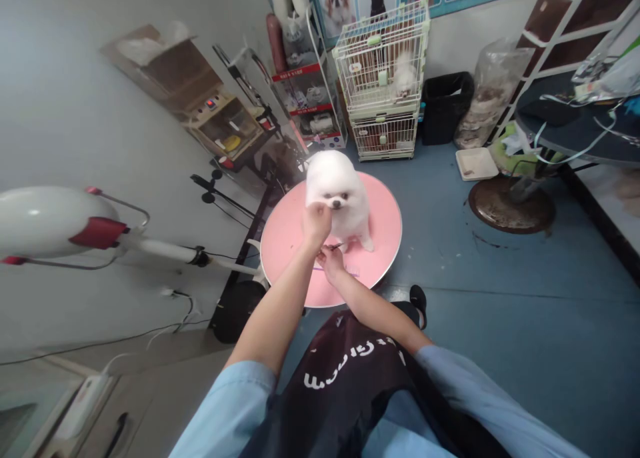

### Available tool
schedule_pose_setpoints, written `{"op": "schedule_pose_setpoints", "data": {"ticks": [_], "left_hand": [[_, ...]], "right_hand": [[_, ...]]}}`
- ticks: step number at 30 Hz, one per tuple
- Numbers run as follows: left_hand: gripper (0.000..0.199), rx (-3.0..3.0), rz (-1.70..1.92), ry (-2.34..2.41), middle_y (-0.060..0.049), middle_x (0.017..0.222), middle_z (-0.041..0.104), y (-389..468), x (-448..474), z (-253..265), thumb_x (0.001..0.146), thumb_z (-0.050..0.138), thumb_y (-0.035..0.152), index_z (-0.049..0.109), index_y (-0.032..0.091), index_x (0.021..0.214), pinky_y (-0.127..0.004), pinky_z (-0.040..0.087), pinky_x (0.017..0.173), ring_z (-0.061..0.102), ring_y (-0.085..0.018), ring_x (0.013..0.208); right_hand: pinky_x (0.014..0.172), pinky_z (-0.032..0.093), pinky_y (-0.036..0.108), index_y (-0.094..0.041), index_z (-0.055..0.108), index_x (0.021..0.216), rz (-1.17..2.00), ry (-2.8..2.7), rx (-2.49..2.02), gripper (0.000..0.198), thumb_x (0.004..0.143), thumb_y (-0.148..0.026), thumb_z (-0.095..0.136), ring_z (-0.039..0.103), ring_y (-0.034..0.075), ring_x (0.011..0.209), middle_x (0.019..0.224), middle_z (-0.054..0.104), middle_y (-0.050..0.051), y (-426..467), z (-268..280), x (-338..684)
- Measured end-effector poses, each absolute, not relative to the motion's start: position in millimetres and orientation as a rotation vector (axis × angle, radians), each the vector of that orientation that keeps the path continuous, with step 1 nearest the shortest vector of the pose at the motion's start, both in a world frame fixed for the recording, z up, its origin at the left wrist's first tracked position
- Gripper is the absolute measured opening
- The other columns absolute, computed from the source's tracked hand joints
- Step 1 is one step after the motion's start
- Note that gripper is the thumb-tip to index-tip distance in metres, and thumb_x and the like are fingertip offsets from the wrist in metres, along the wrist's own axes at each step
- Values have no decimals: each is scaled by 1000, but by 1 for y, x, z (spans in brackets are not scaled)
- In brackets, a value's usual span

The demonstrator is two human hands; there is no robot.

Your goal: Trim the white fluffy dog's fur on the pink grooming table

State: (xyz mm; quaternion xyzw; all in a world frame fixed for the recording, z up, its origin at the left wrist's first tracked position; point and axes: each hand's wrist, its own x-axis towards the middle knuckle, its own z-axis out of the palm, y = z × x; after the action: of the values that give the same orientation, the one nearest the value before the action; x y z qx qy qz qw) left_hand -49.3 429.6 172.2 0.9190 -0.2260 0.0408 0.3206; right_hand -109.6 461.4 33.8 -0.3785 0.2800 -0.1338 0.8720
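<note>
A fluffy white dog sits upright on a round pink table, facing me. My left hand is closed at the side of its muzzle, fingers pressed together against the face fur. Lower down, just before the dog's front legs, my right hand is wrapped round small scissors, whose thin dark blades point toward the dog. A purple comb lies flat on the table beside and partly behind my right hand.
A white dryer on an arm reaches in from the left. Behind the table stand stacked cages with another white dog inside. A black bin is beside them. At right, a dark round table carries cords and bags.
</note>
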Motion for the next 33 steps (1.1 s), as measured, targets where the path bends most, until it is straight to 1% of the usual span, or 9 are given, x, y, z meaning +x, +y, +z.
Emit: {"op": "schedule_pose_setpoints", "data": {"ticks": [2,5,8,11,17,22,25,29,33], "left_hand": [[22,2389,78,-566,2,55,46,432,-52,170,81,50,23,51,18,59,-25,29,56,45,-12,58],[22,2338,36,-511,2,56,48,436,-56,165,81,51,25,53,18,60,-24,30,56,47,-12,59],[19,2269,6,-452,2,58,52,439,-59,159,82,52,24,57,17,65,-23,33,58,49,-12,60],[16,2225,-4,-421,2,61,55,443,-60,155,82,53,23,60,17,69,-22,36,61,52,-12,62],[17,2146,43,-382,3,57,49,447,-64,153,80,54,23,60,15,66,-22,36,60,47,-11,58],[17,2140,131,-322,5,54,42,448,-68,158,78,56,25,60,15,65,-21,34,57,42,-9,55],[19,2145,173,-248,6,52,38,453,-71,157,78,57,29,62,15,68,-21,33,56,40,-9,53],[27,2191,203,-88,2,59,50,460,-93,120,84,51,35,66,14,81,-23,37,60,49,-12,61],[29,2428,-388,34,-4,67,62,442,-122,42,88,42,29,66,13,81,-25,42,66,59,-17,71]], "right_hand": [[66,52,31,-20,56,83,-279,609,-739,25,80,-44,64,64,19,77,85,69,6,453,30,-126],[62,52,33,-22,50,75,-232,679,-687,32,71,-50,67,64,20,66,69,65,4,432,9,-179],[68,54,33,-24,52,79,-198,871,-667,40,57,-45,78,69,22,73,75,69,4,410,-22,-247],[70,54,35,-24,53,87,-159,1031,-810,49,50,-41,80,71,24,79,83,72,6,399,-47,-298],[61,51,34,-20,56,97,17,906,-1125,56,52,-47,77,68,23,68,75,69,3,386,-64,-311],[68,52,30,-21,57,95,232,625,-1122,47,60,-44,77,67,17,72,80,68,0,345,-61,-262],[67,53,29,-22,56,92,321,581,-1094,46,58,-39,80,67,16,70,77,67,-1,325,-63,-236],[63,50,28,-22,55,86,369,552,-1119,42,57,-37,81,65,16,67,71,64,-3,307,-66,-233],[60,45,27,-20,57,82,381,518,-1177,35,59,-37,76,62,15,65,68,62,-3,290,-65,-255]]}}
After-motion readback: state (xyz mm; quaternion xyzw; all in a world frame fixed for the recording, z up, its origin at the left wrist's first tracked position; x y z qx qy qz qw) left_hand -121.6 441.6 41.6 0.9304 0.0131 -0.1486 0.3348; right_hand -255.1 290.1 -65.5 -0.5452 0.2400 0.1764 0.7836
